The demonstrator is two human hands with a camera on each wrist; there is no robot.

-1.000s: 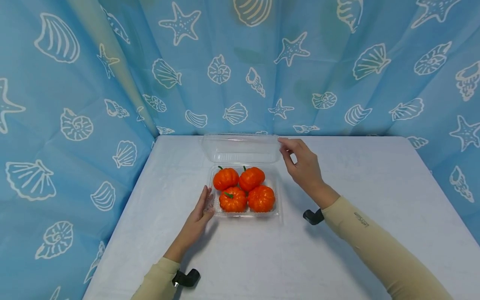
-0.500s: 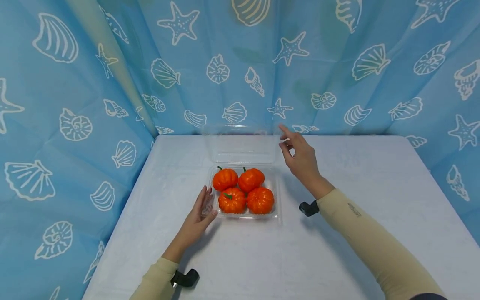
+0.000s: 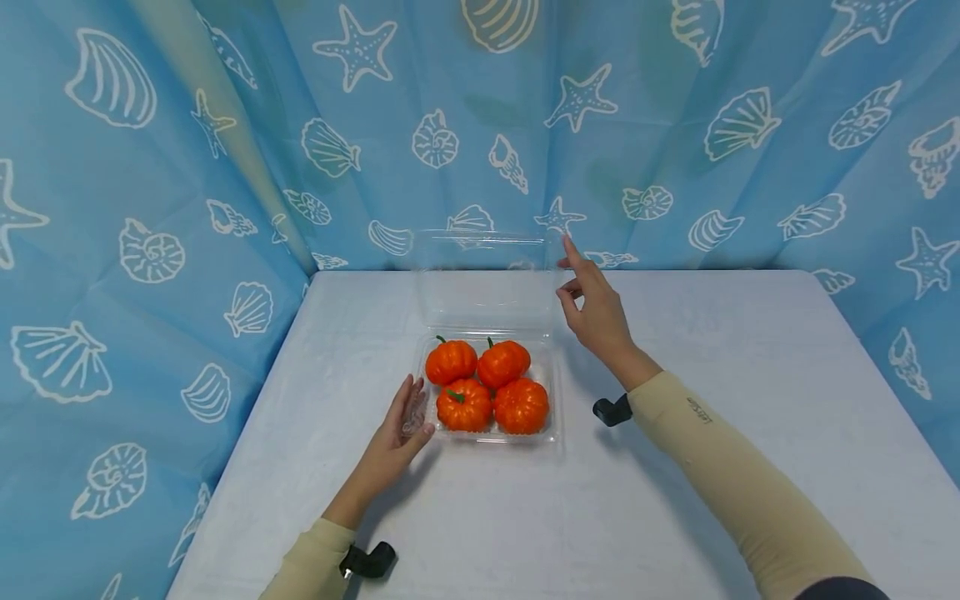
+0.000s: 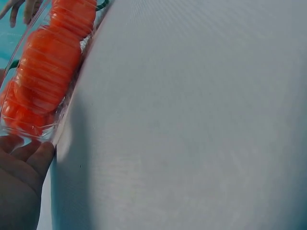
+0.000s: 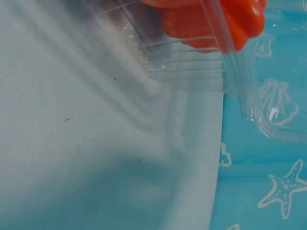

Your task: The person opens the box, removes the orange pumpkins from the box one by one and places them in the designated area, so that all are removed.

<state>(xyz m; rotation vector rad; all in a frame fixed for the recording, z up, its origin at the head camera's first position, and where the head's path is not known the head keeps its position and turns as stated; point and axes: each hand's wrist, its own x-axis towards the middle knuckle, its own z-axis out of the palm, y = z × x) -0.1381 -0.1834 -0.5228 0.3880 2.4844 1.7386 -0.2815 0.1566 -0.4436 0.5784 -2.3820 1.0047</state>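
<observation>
A clear plastic clamshell container [image 3: 553,421] sits on the table with several small orange pumpkins [image 3: 522,406] with green stems in its base. Its hinged lid [image 3: 487,292] stands raised at the back. My left hand [image 3: 390,437] rests with straight fingers along the container's left wall; in the left wrist view the fingertips [image 4: 43,154] meet the ribbed end. At the lid's right edge is my right hand [image 3: 600,312], index finger stretched up along it and the other fingers bent. The right wrist view shows the container's ribbed wall [image 5: 187,69] but not that hand.
A white cloth covers the table [image 3: 712,350]. Behind it and along the left hangs a blue curtain [image 3: 637,125] with white shells and starfish. Both wrists carry small black cameras [image 3: 613,411].
The lid has swung up from leaning far back to nearly upright. My right hand has risen with its edge, index finger straightening. The left hand stays at the container's side.
</observation>
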